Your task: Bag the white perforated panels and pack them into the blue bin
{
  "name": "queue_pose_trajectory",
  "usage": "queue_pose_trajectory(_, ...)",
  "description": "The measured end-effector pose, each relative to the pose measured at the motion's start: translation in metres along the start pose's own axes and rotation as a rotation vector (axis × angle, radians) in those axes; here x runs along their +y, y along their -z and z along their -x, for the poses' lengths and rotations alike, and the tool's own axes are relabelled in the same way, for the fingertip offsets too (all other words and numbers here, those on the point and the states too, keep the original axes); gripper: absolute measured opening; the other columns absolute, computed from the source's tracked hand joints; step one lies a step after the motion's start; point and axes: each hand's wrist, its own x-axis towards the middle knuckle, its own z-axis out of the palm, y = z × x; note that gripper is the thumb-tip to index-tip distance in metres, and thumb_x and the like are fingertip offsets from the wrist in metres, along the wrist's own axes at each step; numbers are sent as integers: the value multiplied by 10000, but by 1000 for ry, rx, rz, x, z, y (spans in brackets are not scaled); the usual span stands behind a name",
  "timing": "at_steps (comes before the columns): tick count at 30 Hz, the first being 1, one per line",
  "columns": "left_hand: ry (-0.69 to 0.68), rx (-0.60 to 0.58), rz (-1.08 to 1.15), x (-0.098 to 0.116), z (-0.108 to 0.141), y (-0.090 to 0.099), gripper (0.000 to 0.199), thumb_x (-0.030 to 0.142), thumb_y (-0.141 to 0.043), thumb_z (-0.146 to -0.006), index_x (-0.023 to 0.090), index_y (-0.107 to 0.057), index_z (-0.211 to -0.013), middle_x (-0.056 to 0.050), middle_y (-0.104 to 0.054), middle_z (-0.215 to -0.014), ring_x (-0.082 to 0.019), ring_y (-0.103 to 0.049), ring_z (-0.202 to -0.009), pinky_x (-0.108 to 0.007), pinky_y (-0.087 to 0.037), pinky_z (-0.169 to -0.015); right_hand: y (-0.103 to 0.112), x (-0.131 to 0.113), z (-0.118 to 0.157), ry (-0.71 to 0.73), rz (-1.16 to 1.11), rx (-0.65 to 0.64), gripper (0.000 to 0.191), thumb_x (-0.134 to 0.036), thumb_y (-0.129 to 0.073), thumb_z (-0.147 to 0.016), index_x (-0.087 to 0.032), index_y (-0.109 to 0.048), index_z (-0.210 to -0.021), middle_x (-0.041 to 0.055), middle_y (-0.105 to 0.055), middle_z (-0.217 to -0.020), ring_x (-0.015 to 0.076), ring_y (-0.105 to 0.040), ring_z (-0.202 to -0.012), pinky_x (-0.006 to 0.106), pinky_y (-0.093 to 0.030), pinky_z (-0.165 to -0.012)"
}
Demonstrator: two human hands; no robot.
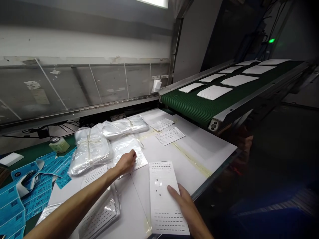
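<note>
My right hand [185, 202] grips a long white perforated card [163, 189] by its right edge, thumb on top. Rows of dark slots cross both ends of the card, and a few small holes sit in its middle. My left hand [128, 161] is closed, its fingertips pinching at a stack of clear plastic bags [126, 144] on the white board. Tied bundles of bags lie beside it, one bundle [91, 151] to the left and another bundle [124, 126] behind. Below my left forearm rest bagged slotted cards [102, 212].
A green conveyor belt [186, 103] at the right carries several white sheets. Two printed cards [170, 136] lie on the white tabletop [199, 142]. Blue label strips [37, 192] and a small jar [59, 145] are at left. Another person's hand [245, 144] shows below the conveyor.
</note>
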Motion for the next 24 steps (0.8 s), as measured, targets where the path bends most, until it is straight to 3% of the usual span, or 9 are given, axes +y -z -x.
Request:
queue_pose_trajectory(5, -27, -112, 165, -10, -10, 30, 254, 258, -351, -858, 155, -504, -1033, -52, -645, -788, -170, -616, -702, -254, -445, -577, -9, -4, 3, -6, -16, -64, 487, -486, -582, -792, -190, -503, -1172, 86, -681, -1023, 267, -653, -924, 400, -507, -788)
queue_pose_trajectory(10, -117, -216, 198, -12, -25, 52, 268, 279, -409, -829, 159, -562, -1015, -30, -650, -726, -156, -623, -613, -241, -449, -532, -51, -9, -13, 41, 94, -129, 367, -349, -559, -802, -185, -517, -1128, 77, -670, -1031, 241, -641, -913, 372, -505, -784)
queue_pose_trajectory(15, -200, -182, 130, -15, -33, 61, 246, 257, -429, -827, 188, -597, -993, -40, -655, -784, -147, -606, -587, -242, -415, -535, -85, -5, -40, 76, 202, -227, 317, -354, -510, -816, -209, -529, -1098, 58, -658, -1030, 218, -635, -880, 329, -505, -732)
queue_pose_trajectory(24, -323, -80, 31, -13, -19, 60, 253, 195, -393, -849, 198, -575, -1026, -62, -657, -960, -202, -595, -839, -288, -436, -690, -96, -17, -79, -49, 237, -271, 431, -350, -644, -718, -158, -557, -1094, 82, -680, -866, 234, -656, -758, 321, -497, -643)
